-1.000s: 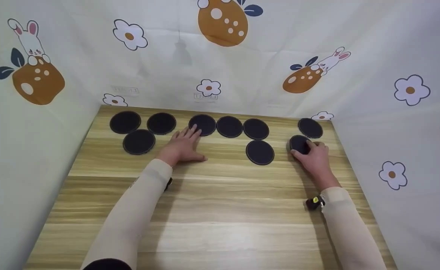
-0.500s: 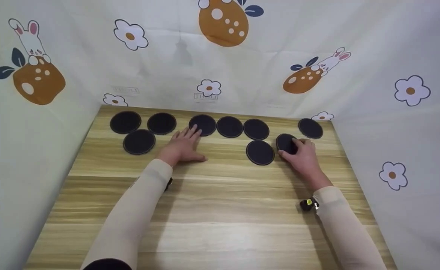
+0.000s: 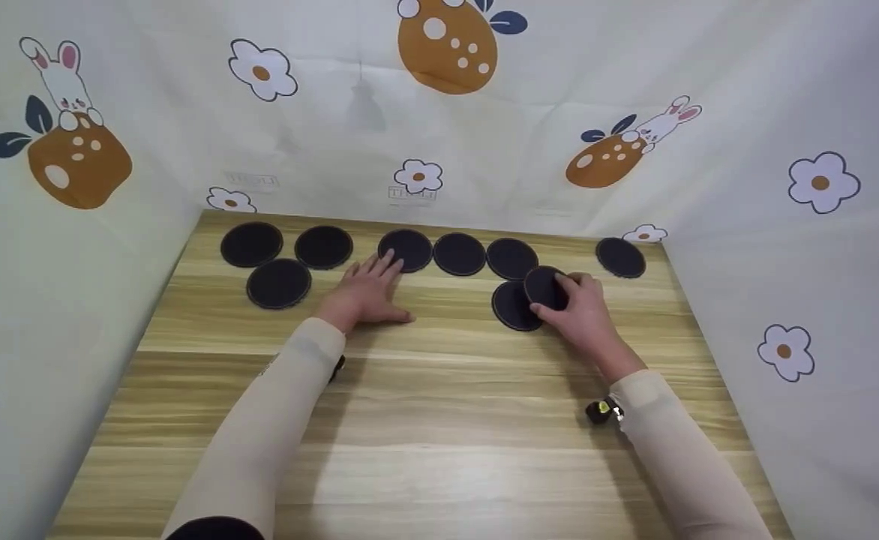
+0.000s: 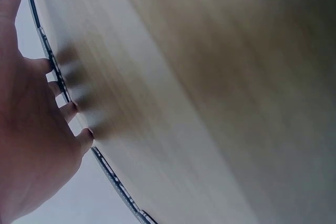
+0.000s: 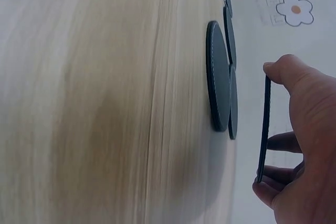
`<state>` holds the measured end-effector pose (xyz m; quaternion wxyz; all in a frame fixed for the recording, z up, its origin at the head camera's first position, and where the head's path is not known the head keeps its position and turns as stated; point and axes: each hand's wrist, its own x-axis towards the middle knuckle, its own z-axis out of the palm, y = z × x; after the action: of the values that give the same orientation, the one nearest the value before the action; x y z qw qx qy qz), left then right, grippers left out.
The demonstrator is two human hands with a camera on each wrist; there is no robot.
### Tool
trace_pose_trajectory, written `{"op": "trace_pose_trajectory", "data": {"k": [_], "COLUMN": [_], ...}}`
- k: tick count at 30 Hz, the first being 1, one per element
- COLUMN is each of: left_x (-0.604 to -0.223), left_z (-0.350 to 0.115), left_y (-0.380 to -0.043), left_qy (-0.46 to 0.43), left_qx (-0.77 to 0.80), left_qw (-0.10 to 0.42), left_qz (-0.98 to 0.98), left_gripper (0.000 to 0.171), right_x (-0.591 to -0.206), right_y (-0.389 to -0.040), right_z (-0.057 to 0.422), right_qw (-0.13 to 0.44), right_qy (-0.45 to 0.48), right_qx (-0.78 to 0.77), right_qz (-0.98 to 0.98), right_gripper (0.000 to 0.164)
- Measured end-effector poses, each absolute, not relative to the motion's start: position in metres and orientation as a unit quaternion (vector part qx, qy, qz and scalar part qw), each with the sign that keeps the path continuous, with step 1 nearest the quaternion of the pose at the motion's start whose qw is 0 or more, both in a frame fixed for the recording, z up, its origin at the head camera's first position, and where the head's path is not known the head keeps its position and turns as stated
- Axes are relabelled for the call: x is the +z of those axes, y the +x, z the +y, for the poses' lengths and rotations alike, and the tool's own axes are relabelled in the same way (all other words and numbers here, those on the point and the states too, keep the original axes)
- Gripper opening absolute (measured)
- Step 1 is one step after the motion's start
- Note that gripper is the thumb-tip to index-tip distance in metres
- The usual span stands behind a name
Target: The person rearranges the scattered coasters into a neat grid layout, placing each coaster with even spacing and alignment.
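Observation:
My right hand (image 3: 583,311) pinches a round black coaster (image 3: 544,287) by its edges, thumb on one side and fingertips on the other. The right wrist view shows this held coaster (image 5: 264,129) edge-on, raised off the table. From the head view it partly covers another black coaster (image 3: 511,309) lying flat. My left hand (image 3: 364,296) rests on the table with fingers spread, its fingertips on the near edge of a coaster (image 3: 409,249) in the back row. In the left wrist view the left hand (image 4: 37,114) touches the surface.
Two coasters (image 3: 459,253) continue the back row to the right. Three more (image 3: 278,283) lie grouped at the left, and one (image 3: 620,257) lies near the right back corner. Printed cloth (image 3: 319,135) walls the wooden table (image 3: 439,420) at the back and sides.
My right hand has carried its coaster leftward, from near the right corner coaster to above the front coaster. The left hand has stayed put.

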<state>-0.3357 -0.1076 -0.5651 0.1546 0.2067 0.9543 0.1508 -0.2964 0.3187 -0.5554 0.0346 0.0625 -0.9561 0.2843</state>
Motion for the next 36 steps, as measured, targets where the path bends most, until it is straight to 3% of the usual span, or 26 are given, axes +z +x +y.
{"op": "trace_pose_trajectory", "data": {"k": [36], "left_x": [-0.563], "left_z": [-0.106], "left_y": [-0.334], "left_qy": [0.202], "left_qx": [0.146], "left_qw": [0.152], "left_qz": [0.956], "left_gripper": [0.120], "right_x": [-0.560], "right_y": [-0.294], "right_z": [0.239], "right_qw": [0.016], "right_qy": [0.158], "right_qx": [0.262], "right_qz": [-0.952], "right_gripper": [0.089]}}
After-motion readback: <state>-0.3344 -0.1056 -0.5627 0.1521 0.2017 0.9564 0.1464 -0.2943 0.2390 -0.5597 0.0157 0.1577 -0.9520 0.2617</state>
